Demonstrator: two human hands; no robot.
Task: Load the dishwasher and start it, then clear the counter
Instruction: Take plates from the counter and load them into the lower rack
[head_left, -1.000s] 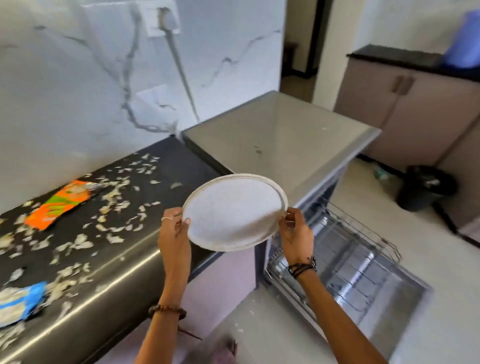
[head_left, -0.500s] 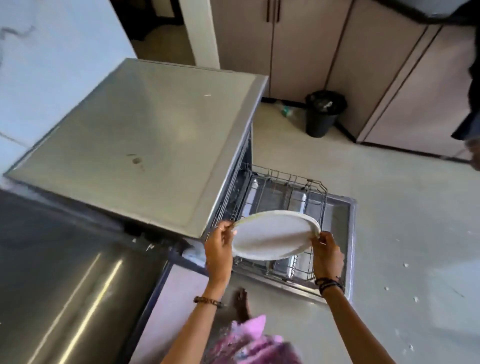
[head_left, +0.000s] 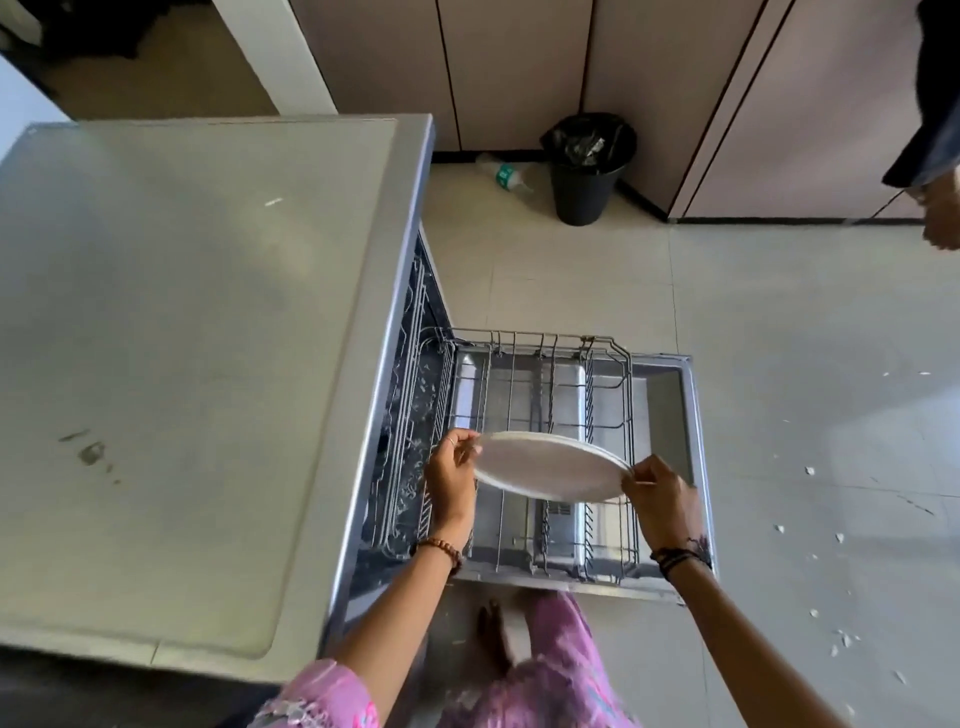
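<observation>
From my remote view I note first the dishwasher, its flat grey top filling the left of the frame and carrying nothing that I can see; its door is dropped flat toward the floor and the lower rack is drawn out over it, with no dishes visible in the wire tines. A black bin stands against the cabinets at the far wall with a bottle lying just beside it, and pale scraps are scattered on the floor to the right. Another person's arm shows at the upper right edge. The plate, white and round, is held nearly level above the near half of the rack, apart from the wires. My left hand pinches its left rim with curled fingers; my right hand pinches the right rim likewise. I judge the step to be seating the plate, with loading barely begun. Risks: the plate is flat while the tines take plates on edge, so lowering it without tilting could leave it lying across the wires; a light fingertip hold could slip during the turn; the rim could strike the rack's front rail; and my bare foot stands close to the door's near edge.
</observation>
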